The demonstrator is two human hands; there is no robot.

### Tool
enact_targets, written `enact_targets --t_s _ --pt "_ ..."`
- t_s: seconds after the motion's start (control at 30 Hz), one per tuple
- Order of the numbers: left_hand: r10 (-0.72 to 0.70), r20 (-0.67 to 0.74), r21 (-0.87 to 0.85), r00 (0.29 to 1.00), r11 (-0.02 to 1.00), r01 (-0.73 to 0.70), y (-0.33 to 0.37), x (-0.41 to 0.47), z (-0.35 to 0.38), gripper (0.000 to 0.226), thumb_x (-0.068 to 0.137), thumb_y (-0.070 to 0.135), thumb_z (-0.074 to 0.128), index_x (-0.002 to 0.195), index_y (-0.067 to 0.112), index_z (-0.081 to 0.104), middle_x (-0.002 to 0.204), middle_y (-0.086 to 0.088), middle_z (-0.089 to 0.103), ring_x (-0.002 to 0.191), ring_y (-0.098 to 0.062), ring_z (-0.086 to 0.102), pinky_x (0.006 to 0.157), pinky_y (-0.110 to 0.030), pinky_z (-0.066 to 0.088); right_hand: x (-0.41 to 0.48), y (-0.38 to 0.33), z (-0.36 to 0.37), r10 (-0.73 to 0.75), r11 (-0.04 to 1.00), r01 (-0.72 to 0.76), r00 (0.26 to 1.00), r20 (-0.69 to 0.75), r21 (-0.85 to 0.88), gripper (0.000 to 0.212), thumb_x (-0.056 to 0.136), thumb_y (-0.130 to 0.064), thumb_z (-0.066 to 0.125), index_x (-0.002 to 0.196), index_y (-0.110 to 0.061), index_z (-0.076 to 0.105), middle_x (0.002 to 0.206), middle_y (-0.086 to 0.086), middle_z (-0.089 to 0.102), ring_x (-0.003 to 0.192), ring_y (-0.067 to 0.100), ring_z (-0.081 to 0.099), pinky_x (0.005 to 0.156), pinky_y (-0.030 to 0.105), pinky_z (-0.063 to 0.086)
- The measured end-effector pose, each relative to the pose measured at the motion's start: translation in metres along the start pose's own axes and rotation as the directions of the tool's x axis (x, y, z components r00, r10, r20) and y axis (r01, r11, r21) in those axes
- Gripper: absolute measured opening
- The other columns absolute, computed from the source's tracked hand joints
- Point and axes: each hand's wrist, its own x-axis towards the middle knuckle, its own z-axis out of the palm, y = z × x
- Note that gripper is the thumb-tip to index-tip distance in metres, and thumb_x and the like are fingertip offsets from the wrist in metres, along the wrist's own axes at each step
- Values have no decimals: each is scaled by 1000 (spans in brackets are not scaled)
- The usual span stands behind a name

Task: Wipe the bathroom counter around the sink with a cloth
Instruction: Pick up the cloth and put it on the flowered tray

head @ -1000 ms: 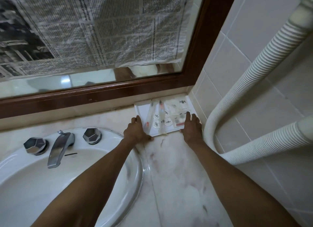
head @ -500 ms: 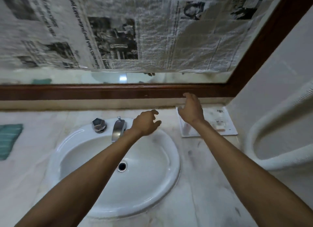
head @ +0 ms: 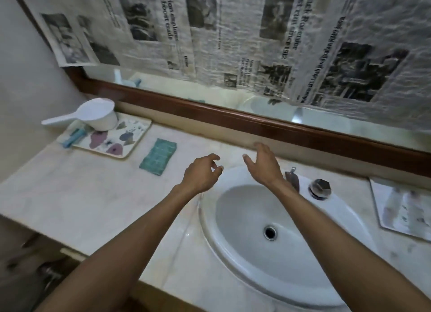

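Observation:
A folded teal cloth (head: 158,156) lies flat on the pale marble counter (head: 88,195), left of the white oval sink (head: 268,230). My left hand (head: 201,174) hovers over the sink's left rim, fingers curled and apart, holding nothing, a short way right of the cloth. My right hand (head: 263,165) hangs above the sink's back rim with fingers spread and empty, just left of the tap (head: 292,177).
A flowered tray (head: 130,146) at the back left carries a white scoop (head: 93,114) and a blue tube. A chrome knob (head: 320,188) sits right of the tap. A white tray (head: 382,195) of small items lies at the far right. Newspaper covers the wood-framed mirror (head: 233,116).
Both hands left the white tray at the right and moved left over the sink. The view swung left, bringing the teal cloth and the flowered tray into sight.

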Motion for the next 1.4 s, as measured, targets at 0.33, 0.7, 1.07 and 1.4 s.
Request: enact_targets --t_s 0.33,0.7,1.07,1.4 --pt "-252 -124 -51 960 967 248 -137 11 -52 42 98 39 55 134 20 57 125 0 66 119 -24 58 91 -35 48 30 -99 121 -82 997 84 978 193 2 56 96 -39 52 142 -9 40 147 12 43 132 32 43 108 42 37" --pt "-421 -205 -12 884 904 427 -228 94 -33 62 99 47 51 143 5 39 143 -18 45 131 -38 42 102 -47 38 94 -103 219 -35 997 52 969 244 -61 54 99 -37 49 144 -8 38 149 13 39 137 32 36 110 43 32" --pt "-421 -165 78 892 896 437 -247 146 -24 65 84 57 67 128 11 50 128 -14 48 121 -36 46 95 -45 42 127 -112 263 -40 976 66 991 129 -209 55 96 -36 49 138 -2 41 140 18 46 128 36 43 105 47 37" --pt "-429 -85 -281 899 876 392 -250 161 -41 47 86 27 77 124 8 59 120 -14 65 109 -32 63 86 -35 48 135 -116 265 27 983 -4 992 121 -186 54 98 -37 46 141 -4 40 146 16 43 134 34 39 110 46 34"
